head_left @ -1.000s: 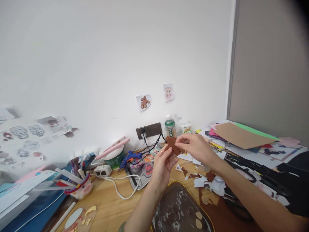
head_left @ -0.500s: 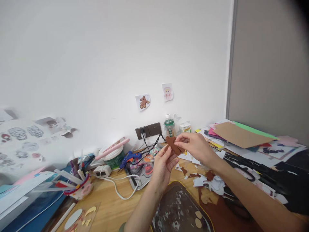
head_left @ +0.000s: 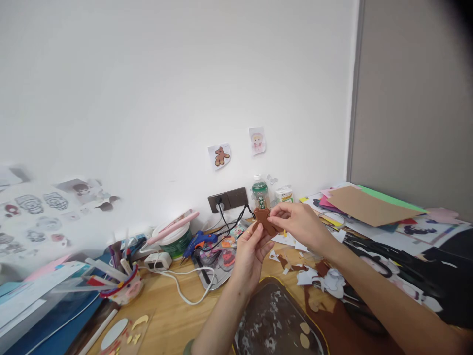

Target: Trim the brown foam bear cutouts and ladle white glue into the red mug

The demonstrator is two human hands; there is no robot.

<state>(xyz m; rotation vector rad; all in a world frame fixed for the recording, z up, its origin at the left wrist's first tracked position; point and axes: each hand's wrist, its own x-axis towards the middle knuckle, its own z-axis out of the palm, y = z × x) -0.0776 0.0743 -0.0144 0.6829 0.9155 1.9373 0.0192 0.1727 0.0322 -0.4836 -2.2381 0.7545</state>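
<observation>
1. A flat, brown, bear-shaped cutout (head_left: 262,216) is held up in the air above the desk, in front of a clear plastic bottle with a green band and white cap (head_left: 259,189).
2. The left hand (head_left: 250,249) has its thumb and fingers clamped on the cutout's lower part, the thumb lying across the near face.
3. The right hand (head_left: 297,220) has its thumb and index finger together at the cutout's right edge; whether something small sits between those fingertips cannot be told.
4. Below the hands lies a dark brown, round-cornered tray with a yellow rim (head_left: 271,315), bearing two tan paper ovals (head_left: 304,340).
5. Right of the tray, white and brown paper scraps (head_left: 328,282) lie scattered beside a large dark-brown sheet (head_left: 347,323).
6. Left of the hands, a blue glue gun (head_left: 200,240) rests near a green-and-white round tub (head_left: 177,242).
7. Behind, a square white paper with a brown bear picture (head_left: 221,156) hangs on the white wall (head_left: 166,98).
</observation>
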